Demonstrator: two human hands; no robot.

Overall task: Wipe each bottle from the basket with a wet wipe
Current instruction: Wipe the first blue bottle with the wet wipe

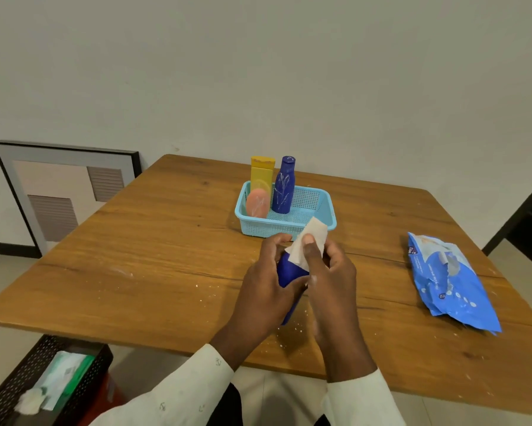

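Hands (301,281) grip blue bottle (289,273) (top tilted away), wipe (307,241) over neck

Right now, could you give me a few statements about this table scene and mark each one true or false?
1. The left hand grips a dark blue plastic bottle. True.
2. The right hand presses a white wet wipe on that bottle. True.
3. The light blue plastic basket holds no bottles. False: three stand inside it.
4. The blue wipes packet lies in the basket. False: it lies on the wooden table, to the right.
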